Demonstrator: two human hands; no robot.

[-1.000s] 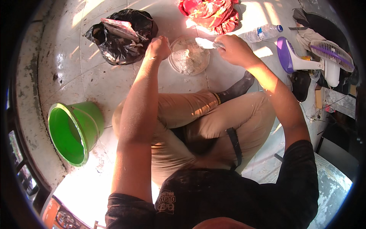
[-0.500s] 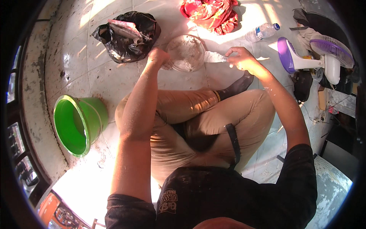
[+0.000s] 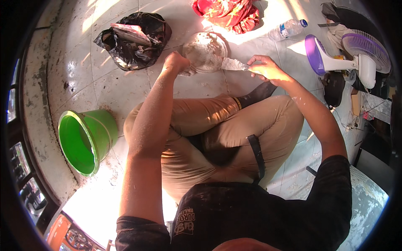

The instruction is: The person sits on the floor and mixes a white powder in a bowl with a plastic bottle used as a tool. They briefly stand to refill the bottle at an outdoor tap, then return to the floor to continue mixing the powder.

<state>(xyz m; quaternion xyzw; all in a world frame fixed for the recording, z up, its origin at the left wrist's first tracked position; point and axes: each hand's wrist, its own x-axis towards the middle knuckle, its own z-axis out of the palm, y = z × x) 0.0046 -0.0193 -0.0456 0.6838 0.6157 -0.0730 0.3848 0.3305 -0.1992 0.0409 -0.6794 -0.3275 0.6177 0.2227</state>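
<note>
On the tiled floor in front of my crossed legs is a round, shallow bowl (image 3: 226, 46) with whitish paste or powder in it. My left hand (image 3: 177, 63) is closed at the bowl's left rim, its fingertips partly hidden behind the hand. In my right hand (image 3: 264, 68) is a putty knife (image 3: 233, 64), gripped by its handle between thumb and fingers. White paste coats the knife's blade, which points left, its tip at the bowl's right edge. Just left of the bowl sits a black plastic bag (image 3: 140, 48) with a pinkish packet (image 3: 130, 33) sticking out.
A green bucket (image 3: 109, 130) lies tilted at the left. Beyond the bowl are a crumpled red cloth (image 3: 230, 14) and a plastic bottle (image 3: 289, 29) on its side. A purple-and-white fan (image 3: 335, 62) lies at the right, near a dark bag (image 3: 333, 90).
The putty knife has moved slightly left, its blade now at the bowl's edge. My right hand has turned a little. My left hand stays at the rim. The view has shifted slightly.
</note>
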